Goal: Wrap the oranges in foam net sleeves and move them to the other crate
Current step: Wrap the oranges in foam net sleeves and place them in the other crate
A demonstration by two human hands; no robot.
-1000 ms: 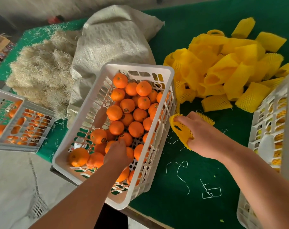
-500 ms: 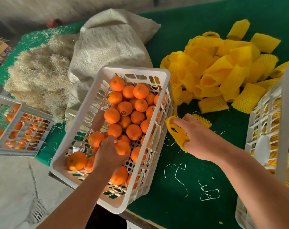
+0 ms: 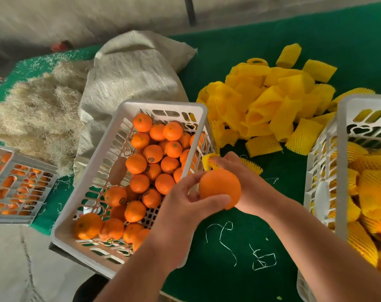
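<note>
Left hand (image 3: 185, 205) grip is closing around an orange (image 3: 220, 187); right hand (image 3: 241, 182) grip is pinching a yellow sleeve (image 3: 209, 161) just beside it, above the green table (image 3: 228, 269).

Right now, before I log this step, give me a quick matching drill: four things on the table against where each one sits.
Things:
1. orange
2. foam sleeve
3. sleeve pile
4. sack

Places:
A. loose on the green cloth, between the two crates
B. in the left hand
C. behind the middle crate
D. in the right hand

Pairs: 1-B, 2-D, 3-A, 4-C
</note>
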